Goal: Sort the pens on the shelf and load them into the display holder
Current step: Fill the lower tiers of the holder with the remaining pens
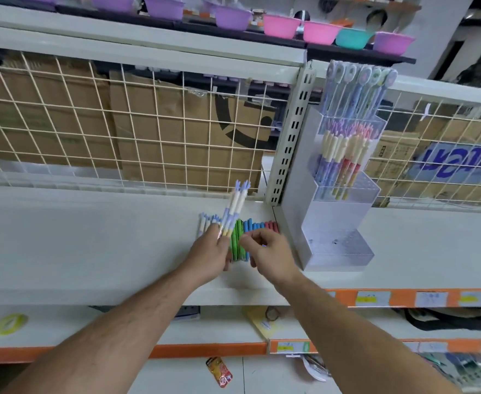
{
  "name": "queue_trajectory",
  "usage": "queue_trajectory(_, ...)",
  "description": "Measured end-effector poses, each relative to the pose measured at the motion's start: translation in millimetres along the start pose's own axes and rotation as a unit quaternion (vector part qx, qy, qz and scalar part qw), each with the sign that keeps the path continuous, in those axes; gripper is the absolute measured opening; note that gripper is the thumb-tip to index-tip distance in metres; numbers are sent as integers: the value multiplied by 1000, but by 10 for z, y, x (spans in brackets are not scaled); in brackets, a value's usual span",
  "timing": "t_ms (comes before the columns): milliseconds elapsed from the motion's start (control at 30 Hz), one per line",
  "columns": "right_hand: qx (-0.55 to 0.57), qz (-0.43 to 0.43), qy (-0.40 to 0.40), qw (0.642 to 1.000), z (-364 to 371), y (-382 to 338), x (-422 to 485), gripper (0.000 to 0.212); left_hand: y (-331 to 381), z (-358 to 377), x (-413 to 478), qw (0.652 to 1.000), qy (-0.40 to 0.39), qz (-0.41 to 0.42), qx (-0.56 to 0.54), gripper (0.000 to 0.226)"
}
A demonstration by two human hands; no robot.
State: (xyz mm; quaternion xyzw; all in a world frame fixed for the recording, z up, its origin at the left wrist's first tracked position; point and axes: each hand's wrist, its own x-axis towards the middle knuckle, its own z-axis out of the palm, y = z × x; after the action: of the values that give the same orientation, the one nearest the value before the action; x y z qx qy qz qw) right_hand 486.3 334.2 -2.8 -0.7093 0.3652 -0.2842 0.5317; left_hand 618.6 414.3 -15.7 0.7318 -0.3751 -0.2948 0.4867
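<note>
left hand grips lilac pens upright; right hand just right, fingers curled over green pens on shelf, grip unclear.

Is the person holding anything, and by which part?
The left hand grips a few purple-and-white pens by their lower ends. The right hand curls over the green pens lying on the shelf; whether it pinches one cannot be told.

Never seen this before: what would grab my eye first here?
Probably the left hand, gripping a small bunch of pastel pens upright above the white shelf. Beside it the right hand is curled over a row of green, blue and red pens lying flat, and further right stands the clear display holder, its upper tiers holding pens.
</note>
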Motion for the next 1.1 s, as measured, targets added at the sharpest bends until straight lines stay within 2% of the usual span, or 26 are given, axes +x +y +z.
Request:
queue_trajectory(133, 22, -25, 11, 999, -309, -248, 67, 19, 188, 364, -121, 993, -104, 27, -40, 23)
queue_trajectory(367, -5, -42, -20, 999, -1117, -228, 133, 14, 677, 955, -162, 990, -126, 57, -21, 18)
queue_trajectory(500, -67, -71, -48, 994, -1609, -184, 212, 11, 981, 1350, -151, 990, -115, 62, -51, 18)
queue_trajectory(667, -68, -79, -95, 990, -2131, -174, 297, 13, 1258, 1814, -68, 991, -87, 59, -85, 24)
queue_trajectory(767, -44, -85, -83, 992, -2374, -131, 346, 16, 1386, 2015, -17, 991, -57, 50, -109, 26)
queue_trajectory(867, -38, -83, -66, 994, -2553, -102, 388, 23, 1450, 2147, 32, 991, -33, 44, -122, 15)
queue_trajectory(1000, -32, -74, -34, 996, -2707, -122, 467, 17, 1474, 2264, 104, 991, -13, 30, -132, 13)
queue_trajectory(1100, -4, -83, -5, 997, -2819, -219, 583, 20, 1424, 2277, 163, 994, -1, 13, -112, 14)
